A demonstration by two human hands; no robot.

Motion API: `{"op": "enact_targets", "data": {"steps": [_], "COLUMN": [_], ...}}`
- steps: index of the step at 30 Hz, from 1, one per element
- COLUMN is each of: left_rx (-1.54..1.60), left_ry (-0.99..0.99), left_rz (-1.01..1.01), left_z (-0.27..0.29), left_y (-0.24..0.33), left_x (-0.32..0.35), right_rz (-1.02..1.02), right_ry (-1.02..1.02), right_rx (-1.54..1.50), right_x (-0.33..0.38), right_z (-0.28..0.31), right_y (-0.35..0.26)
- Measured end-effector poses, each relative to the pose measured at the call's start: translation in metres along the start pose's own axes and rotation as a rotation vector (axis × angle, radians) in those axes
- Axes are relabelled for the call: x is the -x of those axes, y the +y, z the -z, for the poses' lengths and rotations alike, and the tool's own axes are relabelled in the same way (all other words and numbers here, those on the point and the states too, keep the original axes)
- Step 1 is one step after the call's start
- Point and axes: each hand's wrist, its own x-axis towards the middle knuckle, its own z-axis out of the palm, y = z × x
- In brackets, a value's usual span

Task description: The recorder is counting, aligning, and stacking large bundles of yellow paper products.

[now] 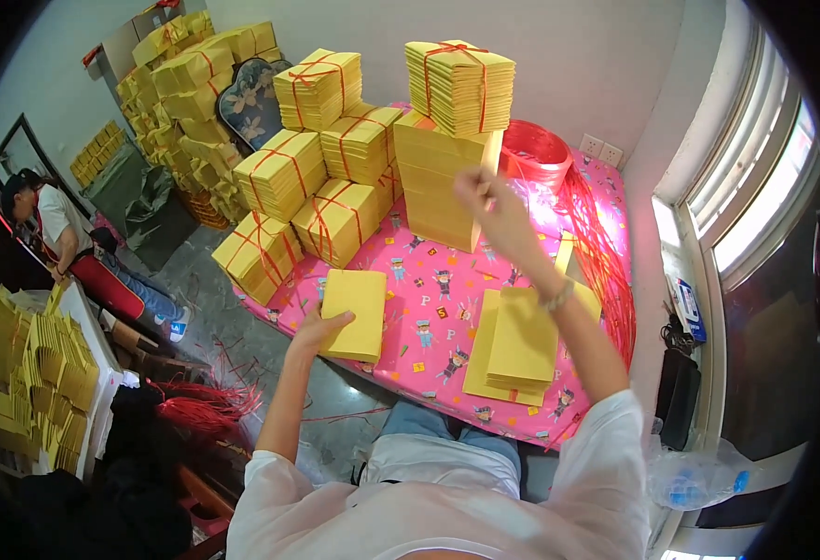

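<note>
Pale walls close around a low platform covered by a pink patterned cloth [429,308], and I take that cloth as my landmark. Seen from my head camera, my left hand [321,329] sits at the cloth's near left edge, fingers curled together and clamped on the lower edge of a small yellow paper stack [354,313], which lies flat there with its near end over the edge. My right hand [485,201] is raised above the middle of the cloth, fingers pinched together against the front of a tall untied yellow stack [438,191] that stands toward the cloth's far side; whether they grip a sheet or only touch it I cannot tell. On top of that tall stack sits a yellow bundle tied with red string [459,84], and more tied bundles [312,163] are piled on the cloth's far left part. Loose yellow sheets [517,350] lie in a flat pile on the cloth's near right part, just below my right forearm. Red string [597,243] trails along the cloth's right edge. Left of the cloth, well apart from it, another person [55,224] is bent over on the floor.
</note>
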Motion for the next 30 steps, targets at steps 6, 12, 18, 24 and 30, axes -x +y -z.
{"op": "enact_targets", "data": {"steps": [6, 12, 18, 24, 30], "left_rx": [-0.299, -0.446, -0.531, -0.667, -0.685], "left_ry": [0.127, 0.118, 0.059, 0.025, 0.032], "left_rz": [0.014, 0.014, 0.029, -0.101, -0.215], "left_z": [-0.015, 0.010, 0.015, 0.028, 0.026], "left_y": [0.016, 0.007, 0.008, -0.002, 0.005], "left_x": [0.000, -0.002, -0.005, -0.017, -0.011], "right_rz": [0.196, 0.144, -0.074, -0.128, -0.088], "right_ry": [0.281, 0.305, 0.223, 0.251, 0.228], "right_rx": [0.277, 0.475, 0.634, 0.739, 0.891], "right_x": [-0.129, -0.193, -0.226, -0.239, -0.242], "right_z": [0.057, 0.055, 0.046, 0.048, 0.034], "right_y": [0.013, 0.019, 0.019, 0.014, 0.010]}}
